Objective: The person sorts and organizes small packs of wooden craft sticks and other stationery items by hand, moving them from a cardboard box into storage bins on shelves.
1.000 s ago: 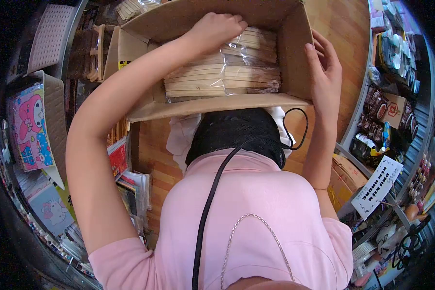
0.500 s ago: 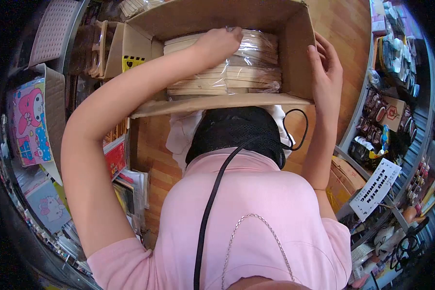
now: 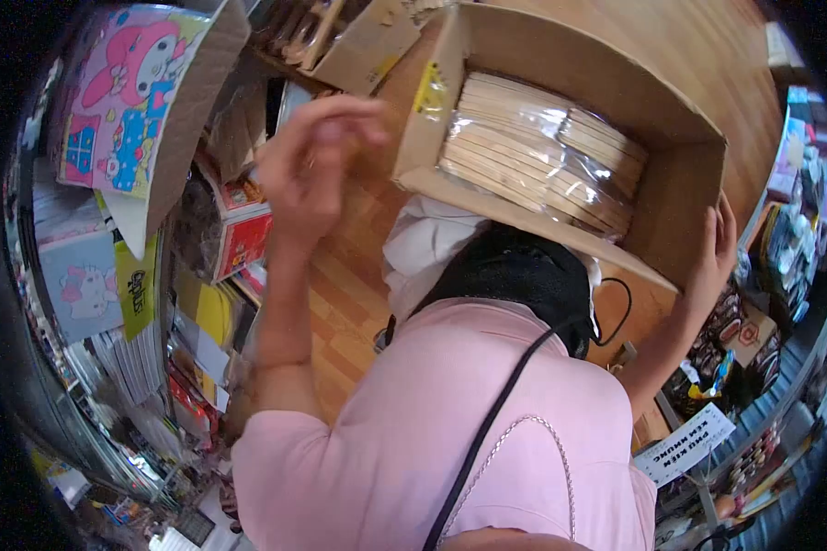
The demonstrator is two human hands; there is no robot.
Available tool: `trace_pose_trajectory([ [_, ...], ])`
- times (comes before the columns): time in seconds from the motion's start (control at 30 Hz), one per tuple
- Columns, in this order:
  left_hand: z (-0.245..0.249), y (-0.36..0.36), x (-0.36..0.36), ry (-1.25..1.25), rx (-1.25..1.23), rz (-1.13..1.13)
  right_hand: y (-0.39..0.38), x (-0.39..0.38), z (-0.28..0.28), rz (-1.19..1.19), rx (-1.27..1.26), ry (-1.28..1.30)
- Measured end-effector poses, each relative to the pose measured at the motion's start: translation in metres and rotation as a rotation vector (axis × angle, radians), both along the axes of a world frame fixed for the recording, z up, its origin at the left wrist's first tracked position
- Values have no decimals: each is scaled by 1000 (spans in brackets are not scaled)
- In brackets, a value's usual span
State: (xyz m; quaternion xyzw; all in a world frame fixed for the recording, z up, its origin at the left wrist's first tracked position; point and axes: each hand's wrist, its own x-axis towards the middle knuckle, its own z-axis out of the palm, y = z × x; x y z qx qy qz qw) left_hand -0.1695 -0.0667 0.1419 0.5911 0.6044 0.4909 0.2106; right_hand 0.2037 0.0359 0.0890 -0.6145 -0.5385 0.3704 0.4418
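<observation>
An open cardboard box (image 3: 560,225) sits tilted above my lap, its opening facing me. Inside lie bundles of flat pale wooden sticks (image 3: 505,138), wrapped in shiny clear plastic. My right hand (image 3: 717,243) grips the box at its right-hand edge, partly hidden by the wall. My left hand (image 3: 314,165) is in the air to the left of the box, apart from it. Its fingers are loosely bent and spread, somewhat blurred, and nothing shows in them.
At left stands a carton with a colourful cartoon-printed package (image 3: 124,101), above books and notebooks (image 3: 138,367). Another open carton (image 3: 368,46) lies beyond my left hand. Shelves with packaged goods and a printed sign (image 3: 685,445) line the right. Wooden floor (image 3: 340,303) shows between.
My left hand has come out of the box, away from the stick bundles, and moved left. The view has turned, so the box appears farther right and slanted. My right hand stays on its edge.
</observation>
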Motion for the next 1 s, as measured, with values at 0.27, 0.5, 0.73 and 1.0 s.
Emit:
trace_pose_trajectory([
  [0.27, -109, -76, -179, 620, -963, 1054, 4, -2, 2, 52, 21, -146],
  [0.5, -165, -81, -275, 711, -1087, 763, 4, -8, 5, 27, 10, -185],
  [0.73, -173, -90, -296, 577, -833, 738, 6, -4, 5, 43, 4, -156],
  [1.0, -114, -86, -200, 459, -596, 757, 6, 3, -2, 43, 4, -113],
])
